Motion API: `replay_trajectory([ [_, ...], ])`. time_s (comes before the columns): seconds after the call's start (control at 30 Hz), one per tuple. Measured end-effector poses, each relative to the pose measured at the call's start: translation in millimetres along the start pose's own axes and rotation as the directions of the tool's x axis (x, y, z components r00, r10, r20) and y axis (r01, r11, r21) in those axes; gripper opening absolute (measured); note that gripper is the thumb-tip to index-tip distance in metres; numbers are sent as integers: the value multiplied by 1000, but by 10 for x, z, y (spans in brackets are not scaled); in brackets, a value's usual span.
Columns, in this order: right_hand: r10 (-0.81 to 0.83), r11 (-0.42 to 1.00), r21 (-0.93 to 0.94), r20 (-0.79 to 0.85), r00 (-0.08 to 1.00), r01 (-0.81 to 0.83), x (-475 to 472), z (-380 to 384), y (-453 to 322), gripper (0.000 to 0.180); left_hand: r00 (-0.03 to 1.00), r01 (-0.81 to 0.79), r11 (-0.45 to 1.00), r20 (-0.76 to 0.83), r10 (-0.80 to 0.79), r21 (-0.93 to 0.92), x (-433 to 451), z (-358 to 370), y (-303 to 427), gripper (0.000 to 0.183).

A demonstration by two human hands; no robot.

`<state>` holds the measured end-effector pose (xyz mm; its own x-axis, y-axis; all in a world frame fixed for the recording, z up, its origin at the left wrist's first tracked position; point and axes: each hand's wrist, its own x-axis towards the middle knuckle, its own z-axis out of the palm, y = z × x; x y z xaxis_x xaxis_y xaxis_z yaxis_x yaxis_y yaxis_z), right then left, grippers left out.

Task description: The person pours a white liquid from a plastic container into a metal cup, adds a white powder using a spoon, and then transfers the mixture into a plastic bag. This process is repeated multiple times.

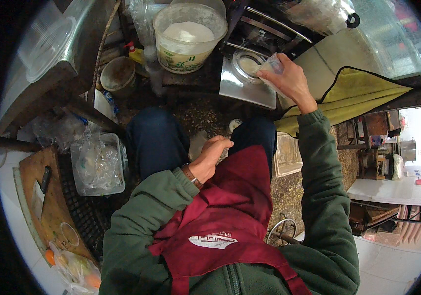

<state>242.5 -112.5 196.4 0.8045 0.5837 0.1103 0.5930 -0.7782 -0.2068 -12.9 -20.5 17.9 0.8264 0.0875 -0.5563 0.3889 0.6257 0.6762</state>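
Observation:
My right hand (pixel 288 79) grips a clear plastic cup (pixel 269 70), tilted at the rim of a round metal opening (pixel 249 65) set in a steel-topped machine. Whitish matter shows inside that opening. Over my lap, my left hand (pixel 210 155) is loosely curled, thumb and fingers close together; whether it holds anything cannot be told. Left of the machine stands a large plastic bucket (pixel 184 57) with white granules (pixel 189 31) heaped in it. A yellow-green cloth (pixel 358 92) hangs beside my right wrist.
Lower left, a knife (pixel 42 188) lies on a wooden cutting board (pixel 53 206). A plastic tub (pixel 118 180) with clear bags is near my left knee. A smaller worn bucket (pixel 118 73) and a yellow bottle with a red pump (pixel 136 55) stand by the large bucket. A metal counter edge borders the upper left.

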Motion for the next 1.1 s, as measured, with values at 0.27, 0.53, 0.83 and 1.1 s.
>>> replay_trajectory([
  [0.27,92,960,276,-175,980,-41,-123,271,144,82,1000,-17,1000,-19,17,14,6,23,-50,11],
  [0.53,133,368,923,-172,976,113,-384,353,100,60,1000,16,1000,-8,-16,5,-17,8,-19,13],
  [0.83,186,283,928,-300,936,241,-512,329,-45,66,999,36,999,-24,-35,33,48,-39,-49,8],
  [1.1,231,247,939,-298,926,241,-478,122,-95,57,998,39,998,-42,-37,47,103,-47,-107,8],
])
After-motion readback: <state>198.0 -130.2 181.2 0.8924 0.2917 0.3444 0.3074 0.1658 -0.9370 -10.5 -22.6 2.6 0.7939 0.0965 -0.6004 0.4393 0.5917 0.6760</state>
